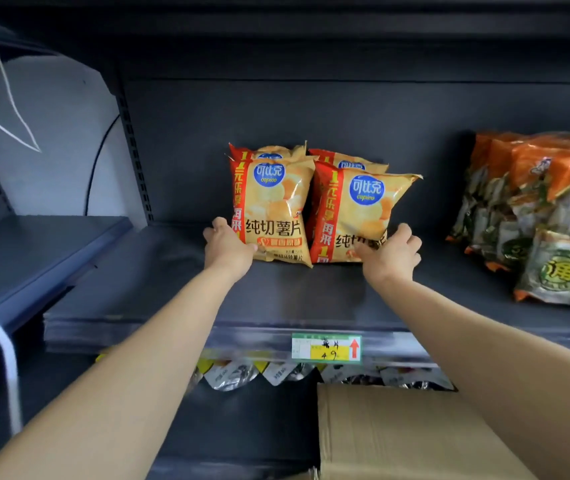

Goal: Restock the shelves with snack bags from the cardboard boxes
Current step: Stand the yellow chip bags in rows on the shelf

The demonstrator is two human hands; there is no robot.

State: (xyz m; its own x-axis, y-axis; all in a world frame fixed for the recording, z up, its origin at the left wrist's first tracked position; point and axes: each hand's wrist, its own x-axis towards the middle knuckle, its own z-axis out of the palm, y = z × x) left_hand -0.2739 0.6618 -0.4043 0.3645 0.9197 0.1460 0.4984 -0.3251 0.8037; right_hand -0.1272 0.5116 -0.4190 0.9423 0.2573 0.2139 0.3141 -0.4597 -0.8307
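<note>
Nearest us, low and right, sits an open cardboard box (397,434), its flap edge just under our right forearm; silvery packets (238,374) lie on the lower shelf behind it. Above, the dark shelf (159,289) carries a price tag (326,347) on its front rail. Both our arms reach up and forward onto this shelf. Our left hand (226,245) grips the lower left corner of the left chip bag (273,209), thumb on the printed face, fingers wrapped behind the edge. Our right hand (392,252) holds the lower right corner of the right chip bag (356,213), thumb across the front, fingers curled over the side. Both bags stand upright on their bottom seams, long axis vertical, printed faces toward us, top seams pointing up; the right one tilts slightly leftward, touching its neighbour. Behind each stands a second bag of the same kind (349,161), only the top showing. Well apart to the right lies a stack of orange-topped snack packs (536,209), leaning back.
</note>
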